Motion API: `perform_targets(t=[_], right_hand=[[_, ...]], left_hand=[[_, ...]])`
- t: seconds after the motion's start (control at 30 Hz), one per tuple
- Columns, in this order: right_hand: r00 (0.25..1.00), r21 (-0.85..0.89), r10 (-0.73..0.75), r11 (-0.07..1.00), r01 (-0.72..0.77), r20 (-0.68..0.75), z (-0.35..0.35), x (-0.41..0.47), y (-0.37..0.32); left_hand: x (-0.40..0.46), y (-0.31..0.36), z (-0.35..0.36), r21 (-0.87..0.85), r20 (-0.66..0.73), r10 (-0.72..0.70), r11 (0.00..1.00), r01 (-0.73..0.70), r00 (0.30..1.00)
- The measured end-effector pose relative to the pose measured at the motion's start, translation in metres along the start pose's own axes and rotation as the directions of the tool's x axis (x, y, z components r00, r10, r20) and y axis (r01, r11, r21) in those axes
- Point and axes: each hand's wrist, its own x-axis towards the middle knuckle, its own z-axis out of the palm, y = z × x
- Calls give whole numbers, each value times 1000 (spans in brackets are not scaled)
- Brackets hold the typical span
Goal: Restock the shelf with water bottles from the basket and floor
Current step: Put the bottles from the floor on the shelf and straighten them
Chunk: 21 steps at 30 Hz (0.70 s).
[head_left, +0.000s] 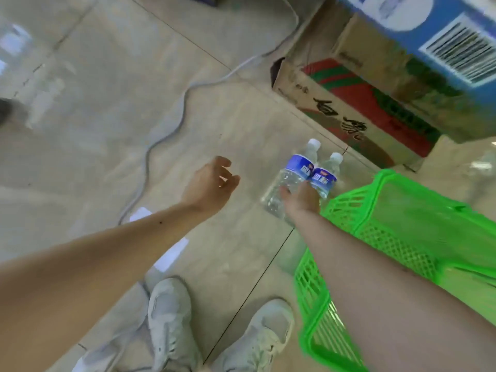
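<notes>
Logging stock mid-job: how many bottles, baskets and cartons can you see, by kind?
Water bottles: 2, both held in the right hand
Green basket: 1
Cardboard cartons: 2, the second blue-topped
Total: 5

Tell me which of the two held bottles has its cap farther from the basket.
The left bottle in the right hand; its white cap lies farther from the green basket than the other bottle.

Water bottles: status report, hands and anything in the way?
Right hand grips two water bottles above the floor beside the green basket. Left hand open, holding nothing. Grey cable and cardboard boxes on the floor ahead.
</notes>
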Motion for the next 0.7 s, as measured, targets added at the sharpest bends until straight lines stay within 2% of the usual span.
perform_targets(t=[0.1,0.17,0.27,0.43,0.6,0.7], right_hand=[[997,0,63,998,-63,-50,29,22,1],[989,-60,98,993,-105,-112,40,30,0],[982,-87,106,989,-120,-156,53,41,0],[993,57,117,991,-117,-5,60,46,-10],[990,216,119,967,-131,71,48,28,-4],[984,229,123,962,-151,131,31,0,-9]], left_hand=[[11,-24,26,12,21,-20,1000,19,1000],[15,-35,34,25,38,-28,999,27,999],[18,-45,40,11,63,-59,998,59,996],[27,-47,36,38,89,-70,997,67,994],[28,-33,19,53,107,-65,997,60,992],[22,-13,0,74,105,-42,997,34,994]])
